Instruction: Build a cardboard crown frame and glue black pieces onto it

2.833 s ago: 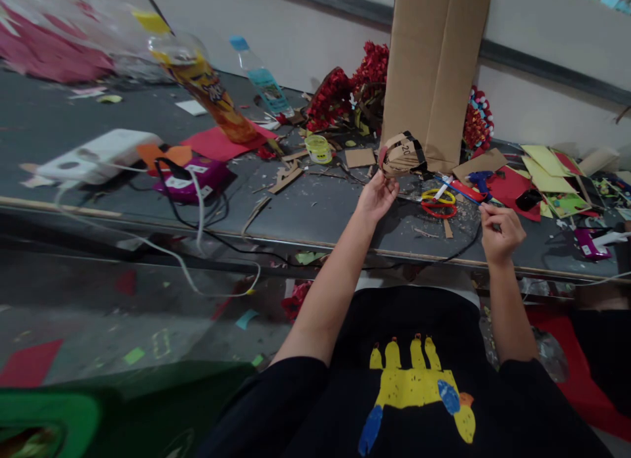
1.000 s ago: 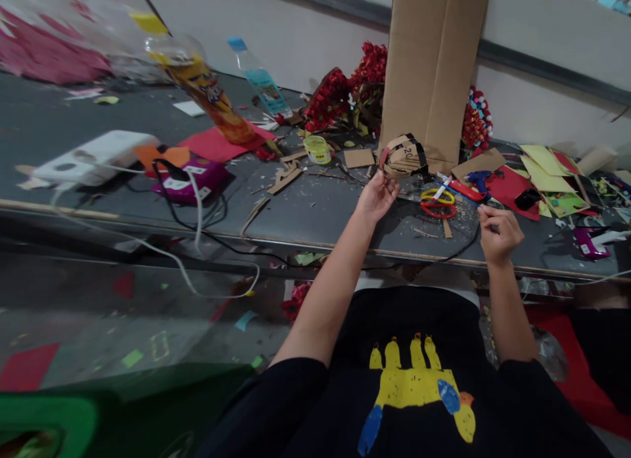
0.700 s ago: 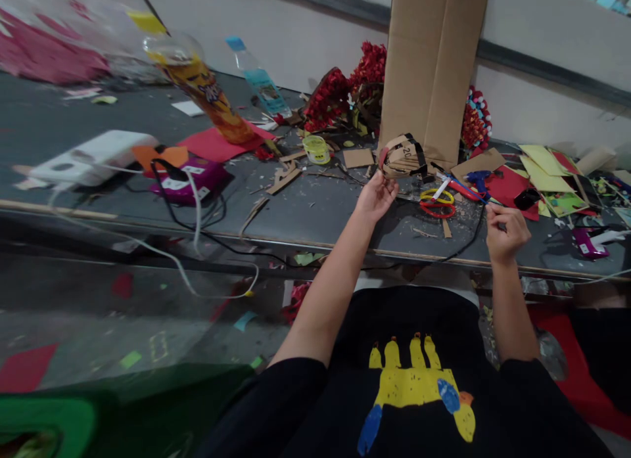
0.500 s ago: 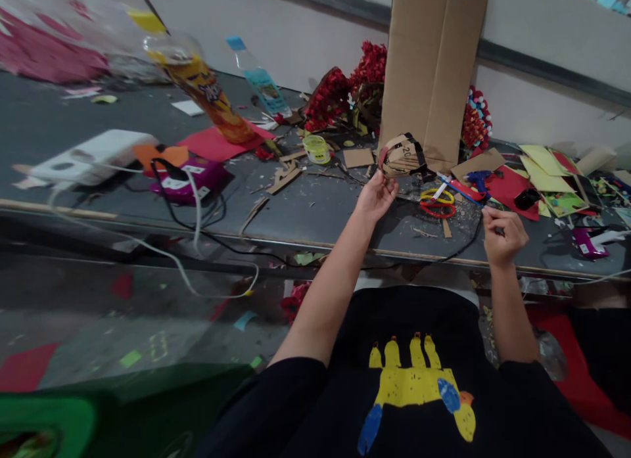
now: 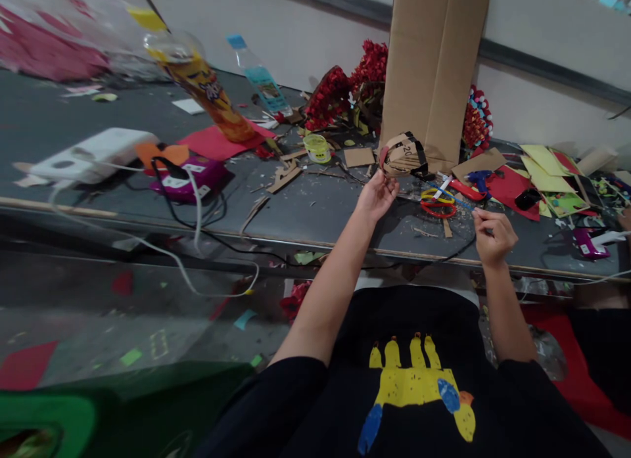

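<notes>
My left hand (image 5: 378, 196) is closed round the lower left edge of a small basket-like cardboard piece (image 5: 401, 157), printed with "20" and edged in black on its right side. My right hand (image 5: 497, 236) pinches the end of a thin blue stick (image 5: 461, 202), which slants up and left toward the cardboard piece. What the far tip of the stick is, I cannot make out. Beneath the stick lie scissors (image 5: 438, 209) with yellow and red handles. A blue glue gun (image 5: 479, 179) rests on red paper just beyond my right hand.
A tall cardboard sheet (image 5: 436, 70) leans on the wall. Bottles (image 5: 263, 80), a small yellow-green tub (image 5: 317, 148), red flower-like decorations (image 5: 328, 100), a white power strip (image 5: 96, 154) and scraps cover the table. Cables hang over its front edge. Another person's hand (image 5: 625, 220) shows at right.
My right hand has moved a little to the left with the blue stick. My left hand and the cardboard piece have stayed almost still. Another person's hand has appeared at the right edge.
</notes>
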A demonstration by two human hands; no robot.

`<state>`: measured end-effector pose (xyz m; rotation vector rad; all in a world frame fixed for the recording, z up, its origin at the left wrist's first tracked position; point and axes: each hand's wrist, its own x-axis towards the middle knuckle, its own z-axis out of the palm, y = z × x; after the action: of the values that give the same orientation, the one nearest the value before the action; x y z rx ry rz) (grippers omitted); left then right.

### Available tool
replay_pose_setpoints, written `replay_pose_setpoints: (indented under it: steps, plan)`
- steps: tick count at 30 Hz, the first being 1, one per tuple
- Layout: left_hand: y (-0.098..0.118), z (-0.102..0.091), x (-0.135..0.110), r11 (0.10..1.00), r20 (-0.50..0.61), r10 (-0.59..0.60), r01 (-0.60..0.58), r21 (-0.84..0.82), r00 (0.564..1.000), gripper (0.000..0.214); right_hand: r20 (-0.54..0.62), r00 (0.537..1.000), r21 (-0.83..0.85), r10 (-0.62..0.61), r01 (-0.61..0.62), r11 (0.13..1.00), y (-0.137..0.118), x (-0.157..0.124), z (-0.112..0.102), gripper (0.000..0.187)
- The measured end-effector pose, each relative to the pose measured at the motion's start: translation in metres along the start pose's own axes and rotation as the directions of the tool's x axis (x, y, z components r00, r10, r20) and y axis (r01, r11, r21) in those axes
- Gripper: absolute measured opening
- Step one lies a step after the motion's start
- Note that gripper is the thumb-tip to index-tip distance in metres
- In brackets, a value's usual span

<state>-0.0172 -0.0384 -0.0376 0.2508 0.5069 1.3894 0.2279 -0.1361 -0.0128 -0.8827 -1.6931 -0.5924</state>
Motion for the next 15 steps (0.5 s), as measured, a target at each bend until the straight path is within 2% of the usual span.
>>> replay_pose_setpoints:
  steps: [6, 15]
  plan:
    - [-0.0002, -0.0007, 0.0008, 1.000, 0.005, 0.005, -0.005, -0.016, 1.000, 0.025, 0.037, 0.998, -0.081, 0.050, -0.046, 0.996, 0.0054, -0.0021, 0.0008, 0.029]
    - [-0.0008, -0.0044, 0.0042, 0.999, 0.012, 0.004, -0.003, -0.050, 1.000, 0.028, -0.040, 0.999, -0.121, 0.002, -0.007, 0.993, 0.0068, 0.0017, -0.0042, 0.030]
